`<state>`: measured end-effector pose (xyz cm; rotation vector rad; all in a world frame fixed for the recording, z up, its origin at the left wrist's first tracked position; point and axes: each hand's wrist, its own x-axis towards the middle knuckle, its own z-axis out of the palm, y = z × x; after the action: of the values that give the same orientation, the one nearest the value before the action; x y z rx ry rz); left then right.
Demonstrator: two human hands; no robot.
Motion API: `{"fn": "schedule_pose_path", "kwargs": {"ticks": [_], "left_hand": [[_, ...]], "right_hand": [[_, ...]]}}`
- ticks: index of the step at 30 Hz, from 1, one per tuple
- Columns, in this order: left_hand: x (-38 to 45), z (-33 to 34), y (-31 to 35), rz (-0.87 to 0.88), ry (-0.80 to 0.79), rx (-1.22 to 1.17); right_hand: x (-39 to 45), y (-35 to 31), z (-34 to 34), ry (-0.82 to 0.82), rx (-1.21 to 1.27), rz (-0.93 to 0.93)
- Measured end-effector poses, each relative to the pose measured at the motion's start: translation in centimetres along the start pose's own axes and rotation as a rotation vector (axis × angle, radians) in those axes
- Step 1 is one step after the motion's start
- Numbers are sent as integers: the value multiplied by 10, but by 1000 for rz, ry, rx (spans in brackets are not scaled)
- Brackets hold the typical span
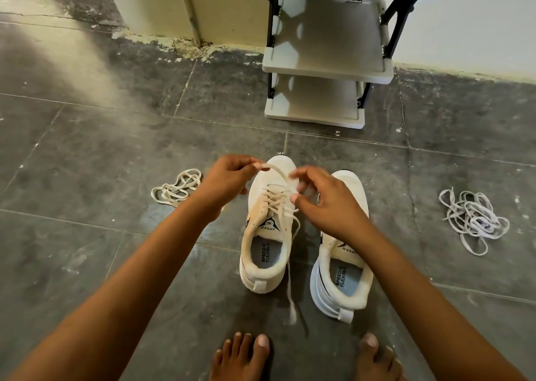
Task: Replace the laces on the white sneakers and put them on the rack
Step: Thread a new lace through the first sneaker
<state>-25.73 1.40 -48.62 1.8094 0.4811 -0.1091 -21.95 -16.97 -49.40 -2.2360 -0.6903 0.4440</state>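
White sneakers stand side by side on the floor (87, 154), toes toward the rack (327, 64). The left sneaker (268, 235) carries a cream lace (278, 200); the left hand (229, 183) pinches its end above the toe, and the right hand (324, 200), fingers curled, works it over the eyelets, beside the right sneaker (345, 276). Loose laces (177, 189) lie left, a white bundle (475, 221) right.

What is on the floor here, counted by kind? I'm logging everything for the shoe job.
White sneakers: 2, the left sneaker and the right sneaker
Loose lace piles: 2, the cream pile and the white pile
Lace in a shoe: 1, the threaded lace, its end pinched by the left hand
Racks: 1, the shoe rack
Total: 6
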Motion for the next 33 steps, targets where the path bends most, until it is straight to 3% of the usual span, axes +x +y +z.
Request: {"fn": "schedule_pose_path", "kwargs": {"ticks": [3,5,12,15,19,22,26,29,33], "left_hand": [[-2,1,4,52,-112,72],[0,-2,1,59,-100,84],[6,-33,-27,-66,-43,39],[8,-42,-35,-103,-46,128],[11,-44,-37,-34,-22,480],[7,-36,-25,112,1,573],[-2,-18,0,316,-52,581],[-6,-15,5,363,-26,501],[-11,-9,-12,233,31,399]], "right_hand": [[16,-9,5,-144,174,50],[23,-13,4,-187,286,78],[27,12,-24,79,211,171],[31,26,-22,201,149,236],[29,24,-10,226,-46,229],[28,13,-2,64,-127,89],[31,-14,16,-164,270,57],[29,-21,23,-73,545,133],[20,-11,26,39,738,264]]}}
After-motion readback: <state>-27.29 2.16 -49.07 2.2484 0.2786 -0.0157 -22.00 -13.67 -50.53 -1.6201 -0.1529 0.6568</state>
